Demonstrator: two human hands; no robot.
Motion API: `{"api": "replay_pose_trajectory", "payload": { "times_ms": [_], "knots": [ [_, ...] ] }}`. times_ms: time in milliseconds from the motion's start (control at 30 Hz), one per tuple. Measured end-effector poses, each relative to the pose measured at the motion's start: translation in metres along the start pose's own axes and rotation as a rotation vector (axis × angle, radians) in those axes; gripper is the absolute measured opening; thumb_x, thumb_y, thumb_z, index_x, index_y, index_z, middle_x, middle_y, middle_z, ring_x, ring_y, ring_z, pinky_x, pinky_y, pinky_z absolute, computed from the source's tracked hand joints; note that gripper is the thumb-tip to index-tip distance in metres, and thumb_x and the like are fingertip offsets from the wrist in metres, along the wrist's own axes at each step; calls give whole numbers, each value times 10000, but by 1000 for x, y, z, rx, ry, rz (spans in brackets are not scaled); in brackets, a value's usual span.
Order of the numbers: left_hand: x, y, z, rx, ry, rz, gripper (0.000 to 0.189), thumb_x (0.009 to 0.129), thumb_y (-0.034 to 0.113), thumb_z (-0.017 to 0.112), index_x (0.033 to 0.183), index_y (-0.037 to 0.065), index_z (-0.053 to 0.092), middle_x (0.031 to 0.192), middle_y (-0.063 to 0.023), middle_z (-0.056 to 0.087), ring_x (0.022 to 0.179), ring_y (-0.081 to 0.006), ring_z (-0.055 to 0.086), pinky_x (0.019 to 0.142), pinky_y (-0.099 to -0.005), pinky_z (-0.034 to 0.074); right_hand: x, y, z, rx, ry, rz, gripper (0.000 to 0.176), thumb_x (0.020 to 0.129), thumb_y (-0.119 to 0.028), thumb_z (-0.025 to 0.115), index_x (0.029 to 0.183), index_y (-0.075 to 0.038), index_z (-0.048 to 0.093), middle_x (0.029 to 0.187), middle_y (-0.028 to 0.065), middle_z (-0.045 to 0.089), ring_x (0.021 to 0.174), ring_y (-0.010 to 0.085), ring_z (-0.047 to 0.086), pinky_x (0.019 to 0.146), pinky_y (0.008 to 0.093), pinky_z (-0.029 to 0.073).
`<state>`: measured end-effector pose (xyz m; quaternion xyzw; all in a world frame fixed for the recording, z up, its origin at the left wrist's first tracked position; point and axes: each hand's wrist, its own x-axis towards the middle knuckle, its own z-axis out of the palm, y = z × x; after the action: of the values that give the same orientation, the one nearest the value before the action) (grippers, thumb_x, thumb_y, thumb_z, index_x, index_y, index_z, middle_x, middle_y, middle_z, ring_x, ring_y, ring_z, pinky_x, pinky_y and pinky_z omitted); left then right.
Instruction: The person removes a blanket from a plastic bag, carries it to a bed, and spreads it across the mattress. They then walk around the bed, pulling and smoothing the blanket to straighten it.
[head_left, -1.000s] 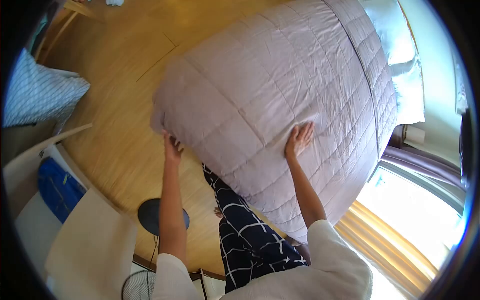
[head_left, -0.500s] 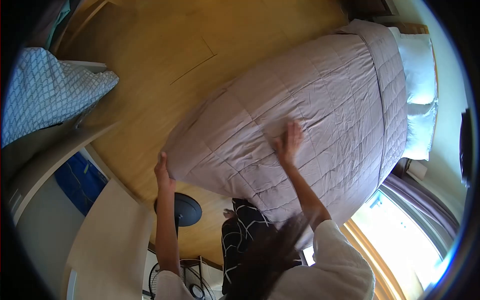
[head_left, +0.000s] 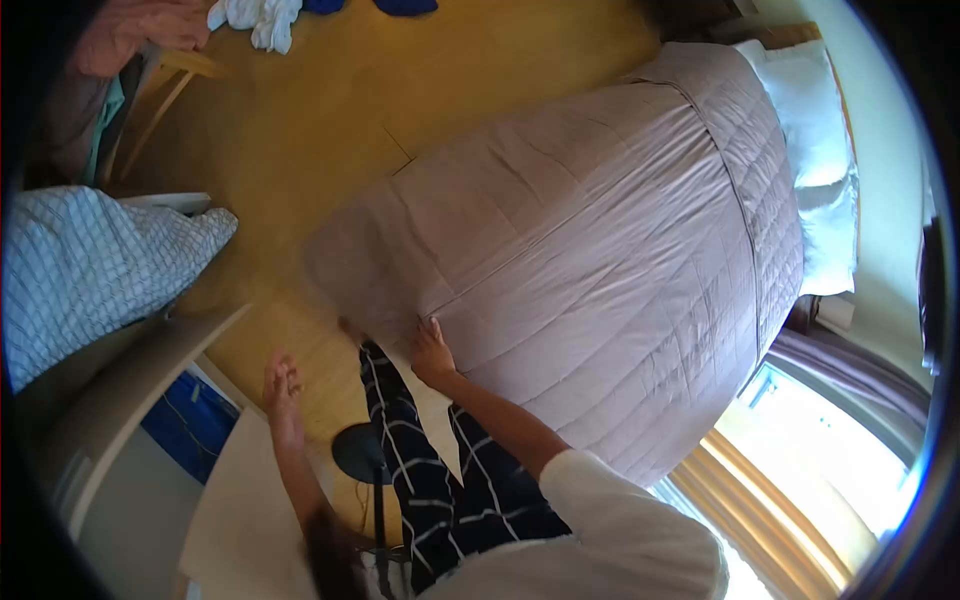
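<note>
A mauve quilted bedspread (head_left: 600, 240) covers the bed, its seams running in long lines across the top. My right hand (head_left: 432, 358) touches it near the foot-end edge, fingers stretched out on the fabric. Away from the bed, my left hand (head_left: 283, 382) hangs in the air over the floor, holding nothing, its fingers loosely apart and slightly blurred. The foot-end corner of the bedspread is blurred too.
White pillows (head_left: 815, 130) lie at the head of the bed. A black round-based stand (head_left: 358, 452) is beside my legs. An open cabinet door (head_left: 150, 370) and a patterned cloth (head_left: 110, 270) are at left. Clothes (head_left: 262, 18) lie on the floor beyond.
My left hand has let go of the bedspread corner and moved left and down. My right hand has slid from mid-bed to the foot-end edge. The bedspread's surface looks smoother there.
</note>
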<state>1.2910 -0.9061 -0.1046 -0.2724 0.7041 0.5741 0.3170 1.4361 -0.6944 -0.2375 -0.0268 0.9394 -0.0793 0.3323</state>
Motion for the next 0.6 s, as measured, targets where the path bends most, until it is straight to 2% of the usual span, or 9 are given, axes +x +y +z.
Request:
{"api": "replay_pose_trajectory", "payload": {
  "times_ms": [133,267,300,333,400,433,467,533,600],
  "knots": [
    [-55,194,12,-51,-435,356,596,824,482,359,1182,7,404,1206,-106,417,1124,-182,364,861,-286,287,-9,-8,-68,418,-182,58,390,732,-302,506,1067,-105,537,1118,96,499,1102,262,397,989,468,162],
    [-115,305,-15,-298,-822,655,523,761,425,508,1084,14,504,985,-101,571,882,-189,538,745,-321,370,-39,18,-56,1379,144,340,309,784,-222,473,992,-4,541,981,183,546,909,310,515,795,362,403],
    [-125,325,-29,-271,-944,692,480,751,385,527,1067,24,521,935,-92,593,824,-191,564,715,-323,388,-56,32,-78,829,18,297,255,782,-160,451,962,-11,553,967,170,555,881,307,520,765,368,410],
    [-137,364,-22,-175,-1224,768,439,743,333,520,1051,20,528,926,-101,583,805,-200,560,702,-314,394,-72,30,-34,1344,383,642,205,752,-125,456,895,-35,571,928,140,563,856,290,525,745,383,420],
    [-170,444,9,77,-1807,868,365,727,231,505,1018,13,542,908,-117,562,768,-219,552,677,-298,405,-115,47,-37,1065,92,822,170,736,-168,475,846,-92,580,908,85,561,882,240,527,765,372,423],
    [-188,480,24,228,-2107,874,334,719,180,498,1002,10,549,899,-125,552,750,-228,549,665,-289,411,-131,57,27,423,-43,482,153,737,-186,478,825,-115,582,913,66,565,886,230,527,765,373,421],
    [-200,510,35,394,-2410,848,308,712,129,491,986,7,556,890,-134,542,731,-238,545,652,-281,417,-142,53,46,461,-33,576,153,728,-197,487,810,-121,591,883,60,577,854,230,543,734,372,436],
    [-216,559,43,563,-2403,1141,294,696,113,485,959,16,573,844,-113,547,704,-221,539,648,-272,414,-166,47,85,539,1,766,153,709,-218,505,781,-134,611,822,49,603,791,229,576,673,370,467],
    [-225,602,53,667,-2388,1456,283,681,98,480,932,26,590,799,-93,552,678,-205,534,644,-264,411,-195,41,18,728,-137,999,167,732,-223,524,850,-138,607,821,14,613,705,187,594,576,336,477]
  ]
}}
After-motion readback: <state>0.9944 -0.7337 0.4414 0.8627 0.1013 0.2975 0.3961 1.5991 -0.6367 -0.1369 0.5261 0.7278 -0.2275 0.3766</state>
